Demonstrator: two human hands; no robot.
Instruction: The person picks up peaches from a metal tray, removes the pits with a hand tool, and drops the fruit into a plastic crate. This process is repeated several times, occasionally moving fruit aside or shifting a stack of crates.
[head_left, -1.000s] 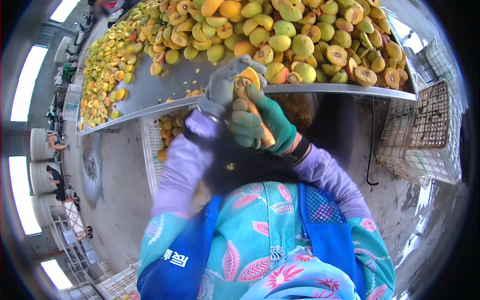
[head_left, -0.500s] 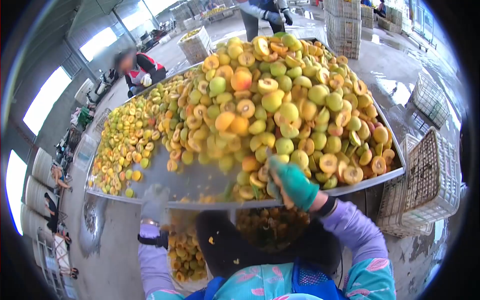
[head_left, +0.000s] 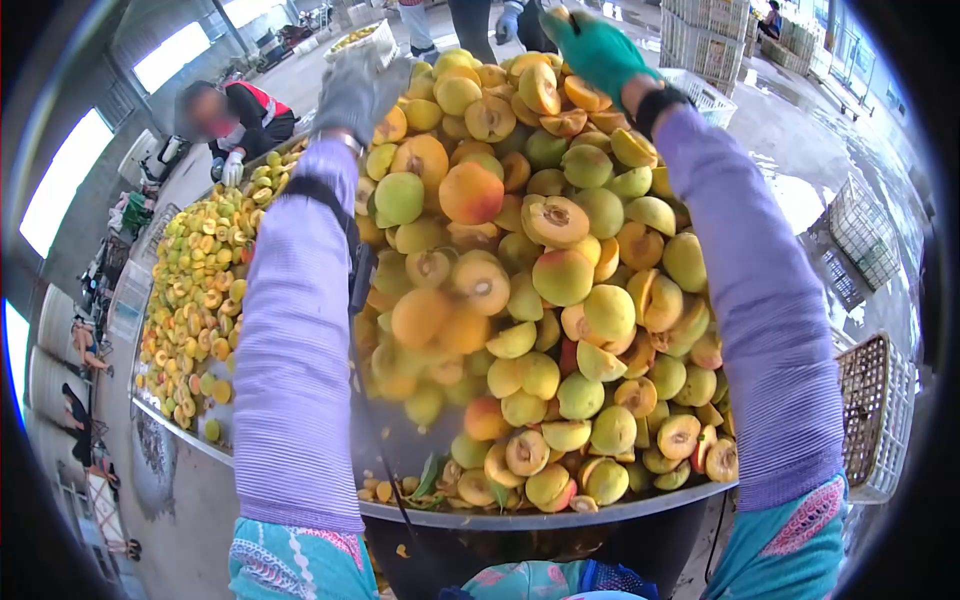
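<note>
A large heap of halved and whole yellow-green apricot-like fruit [head_left: 560, 280] fills the metal table [head_left: 600, 506] in front of me. My left hand [head_left: 358, 95], in a grey glove, reaches over the far left side of the heap; it is slightly blurred, and its fingers look stretched out. At the far edge of the heap is my right hand [head_left: 595, 50], in a green glove. Its fingers are curled, with a small tan bit showing at the tips, and I cannot make out what it is. Between my arms, several fruit halves [head_left: 440, 310] are blurred by motion.
A co-worker [head_left: 235, 115] in a red and black vest crouches at the table's left side by more cut fruit [head_left: 195, 310]. Another person's legs [head_left: 475, 30] stand beyond the heap. Plastic crates [head_left: 880, 400] stand at right, with stacked crates [head_left: 700, 35] behind.
Both my hands have moved from the table's near edge to the far side of the heap. Fruit is tumbling toward me, covering more of the near table surface. My view has shifted closer.
</note>
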